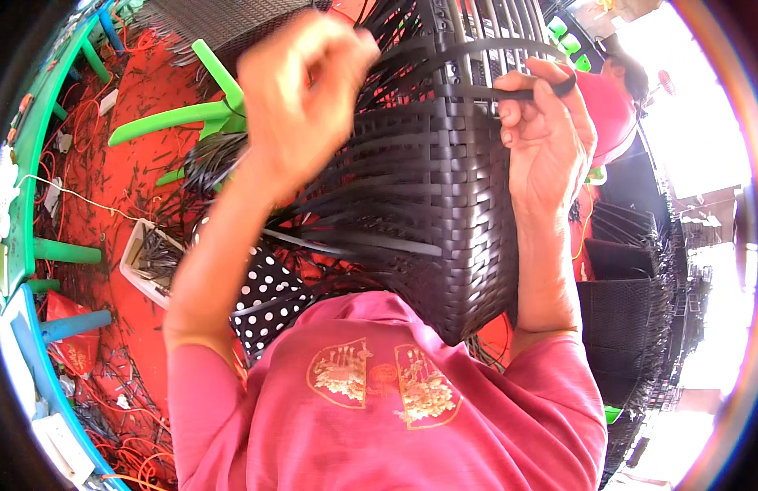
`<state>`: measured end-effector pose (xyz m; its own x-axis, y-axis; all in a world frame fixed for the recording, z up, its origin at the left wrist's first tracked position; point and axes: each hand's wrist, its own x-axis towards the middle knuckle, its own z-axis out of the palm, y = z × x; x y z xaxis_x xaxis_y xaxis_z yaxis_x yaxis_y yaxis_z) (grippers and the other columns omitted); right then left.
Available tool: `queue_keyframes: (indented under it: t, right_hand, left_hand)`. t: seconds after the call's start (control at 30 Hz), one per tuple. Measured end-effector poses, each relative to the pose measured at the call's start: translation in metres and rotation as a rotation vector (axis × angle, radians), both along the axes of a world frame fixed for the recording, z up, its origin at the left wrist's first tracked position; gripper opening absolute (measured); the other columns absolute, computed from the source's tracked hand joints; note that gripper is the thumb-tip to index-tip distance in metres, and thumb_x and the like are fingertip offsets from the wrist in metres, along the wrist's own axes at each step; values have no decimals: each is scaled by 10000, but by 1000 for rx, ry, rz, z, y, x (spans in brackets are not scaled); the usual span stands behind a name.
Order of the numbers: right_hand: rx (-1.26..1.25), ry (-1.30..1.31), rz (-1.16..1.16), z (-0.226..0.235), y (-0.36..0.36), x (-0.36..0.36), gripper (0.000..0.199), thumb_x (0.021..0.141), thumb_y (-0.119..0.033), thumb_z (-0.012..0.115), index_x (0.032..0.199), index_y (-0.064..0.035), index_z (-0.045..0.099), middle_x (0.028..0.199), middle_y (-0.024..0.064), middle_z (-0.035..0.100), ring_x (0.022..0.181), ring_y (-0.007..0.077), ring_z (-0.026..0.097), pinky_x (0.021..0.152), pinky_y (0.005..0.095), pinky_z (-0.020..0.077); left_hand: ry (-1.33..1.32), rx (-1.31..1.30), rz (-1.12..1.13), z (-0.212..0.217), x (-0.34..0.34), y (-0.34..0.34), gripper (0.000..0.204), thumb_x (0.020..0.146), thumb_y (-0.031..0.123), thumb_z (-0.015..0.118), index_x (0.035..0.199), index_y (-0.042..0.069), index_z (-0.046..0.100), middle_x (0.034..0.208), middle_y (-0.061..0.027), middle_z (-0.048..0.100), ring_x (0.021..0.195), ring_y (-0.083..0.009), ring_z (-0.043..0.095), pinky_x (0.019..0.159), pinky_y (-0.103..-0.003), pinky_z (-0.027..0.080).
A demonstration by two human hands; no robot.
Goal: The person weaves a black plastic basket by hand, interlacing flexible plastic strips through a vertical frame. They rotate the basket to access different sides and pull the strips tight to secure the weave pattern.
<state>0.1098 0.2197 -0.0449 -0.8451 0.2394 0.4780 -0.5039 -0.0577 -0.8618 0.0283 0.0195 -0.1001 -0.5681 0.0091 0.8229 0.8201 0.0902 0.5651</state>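
A black woven piece of flat plastic strips stands in front of me, with bare metal rods at its top. My right hand pinches a black weaving strip at the right side of the weave, and the strip loops back toward the left. My left hand is raised left of the weave, blurred by motion. Its fingers are curled, but what they hold, if anything, cannot be made out. Many loose black strip ends fan out leftward from the weave, below and beside that hand.
Bright green legs of an upturned stool lie at left. A white bin holds strip scraps on the red, scrap-strewn floor. Green and blue stools line the left edge. Another person in red sits beyond, near black woven panels at right.
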Motion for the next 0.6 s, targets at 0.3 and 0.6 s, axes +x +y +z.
queue_keyframes:
  t: [0.3,0.6]
  right_hand:
    - [110,28,-123,2,-6,-4,391,1011,-307,425,1099,54,547,847,211,659,582,200,584,479,273,439]
    - [72,50,-69,-3,-6,-2,413,1004,-352,440,1105,29,562,816,190,659,547,190,560,476,271,434]
  left_hand:
    - [-7,60,-64,-31,32,38,270,839,147,683,1052,-14,645,1088,-149,621,1005,-268,574,910,-344,410]
    - [-164,186,-175,-25,45,49,435,793,176,740,1148,-28,593,1054,-139,606,962,-244,563,889,-329,390]
